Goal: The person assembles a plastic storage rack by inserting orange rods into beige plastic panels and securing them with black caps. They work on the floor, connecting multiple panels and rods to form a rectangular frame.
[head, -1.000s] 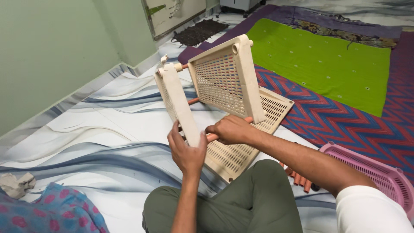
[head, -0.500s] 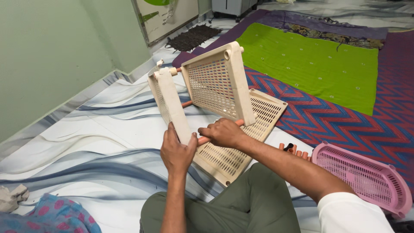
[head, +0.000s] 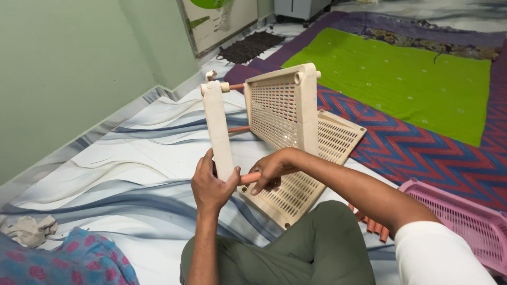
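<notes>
Person seated on the floor, half-built rack held upright above the lap. Left hand wrapped around the lower end of a cream side bar, grip clenched on it, thumb toward the body. Right hand pinches an orange rod where it meets that bar, fingers closed on the rod. Two more orange rods bridge the bar to an upright perforated tray, one at the top corner, one midway. A second cream tray lies flat on the bedsheet beneath, partly under the right forearm. Plastic throughout: moulded, matt, rigid lattice panels with solid rims and round corner sockets; rods smooth and tubular. Judged light and stiff but wobbly while only push-fit, joints likely to pop if twisted; best held by the solid bar or tray rim, not the thin lattice. Spare rods lie beside the right knee. Pink tray at the right edge. Soft zigzag rug and green mat beyond
</notes>
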